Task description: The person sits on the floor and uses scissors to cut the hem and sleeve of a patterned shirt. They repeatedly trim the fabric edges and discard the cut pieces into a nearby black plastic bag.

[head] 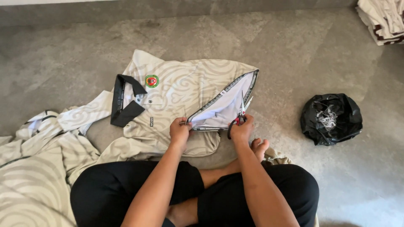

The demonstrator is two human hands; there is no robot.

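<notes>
Floor (294, 54): grey, mottled concrete, filling the whole view; a pale strip is running along the top edge where a wall seems to meet it. The person is sitting cross-legged on it in black trousers, bare feet showing.

Heap of cloth (33, 168) at lower left: same cream swirl pattern as the shirt, bunched up; number of pieces cannot be told.

Shirts laid out: one. The shirt (176, 92) is lying flat ahead of the knees, cream with a swirl print, one black collar (124, 105) toward the left, one round badge (152, 80) on the chest. Its long axis is running left to right, collar end left, hem end right. The hem (235, 86) is being turned up and back, showing white lining edged with a dark patterned band.

Bags: one. A black plastic bag (331, 119) is sitting on the floor well to the right, mouth open, pale thread scraps inside.

Folded stack (385, 19) of pale cloth at top right corner, partly cut off; count unclear.

Scissors: one pair. The scissors (241, 110) are standing nearly upright, blades pointing away from the person, tips over the white lining.

Hands: two, apart. The left hand (179, 131) is pinching the lower edge of the turned hem. The right hand (243, 130) is gripping the scissors' handles, just beside the hem edge.
</notes>
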